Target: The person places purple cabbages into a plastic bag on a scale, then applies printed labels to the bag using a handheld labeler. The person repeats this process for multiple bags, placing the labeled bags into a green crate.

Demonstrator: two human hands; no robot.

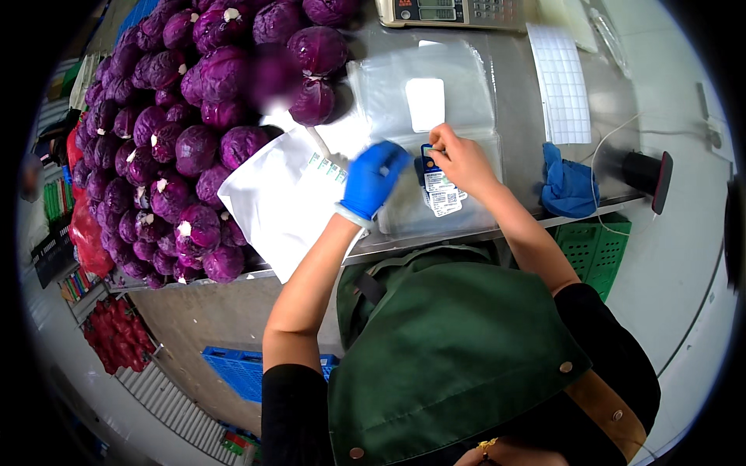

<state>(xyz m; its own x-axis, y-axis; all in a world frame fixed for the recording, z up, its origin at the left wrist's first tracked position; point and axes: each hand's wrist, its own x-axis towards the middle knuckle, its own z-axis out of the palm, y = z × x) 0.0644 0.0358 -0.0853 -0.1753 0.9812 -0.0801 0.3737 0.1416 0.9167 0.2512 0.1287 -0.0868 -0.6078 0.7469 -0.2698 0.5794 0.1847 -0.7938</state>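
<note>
Head view, person at a steel counter (517, 93). Right hand (464, 161), bare, fingers pinched shut on the top of a strip of printed labels (439, 190); the strip hangs down over a stack of clear plastic bags (404, 85) lying flat on the counter in front of the person. Left hand (373, 177) in a blue glove, fingers loosely curled, just left of the label strip, near it; blurred, so cannot tell if it touches the labels or holds anything. A white label backing (426, 103) lies on the bags above the hands. White paper sheet (268, 198) lies left of the bags, partly under the left wrist. Big pile of red cabbages (175, 124) fills the left side of the counter, touching the white sheet. Weighing scale (451, 12) at the far edge. White sheet of blank stickers (563, 81) to the right of the bags. Blue cloth (569, 186) crumpled near the right counter edge. Green crate (594, 245) below the counter on the right.
</note>
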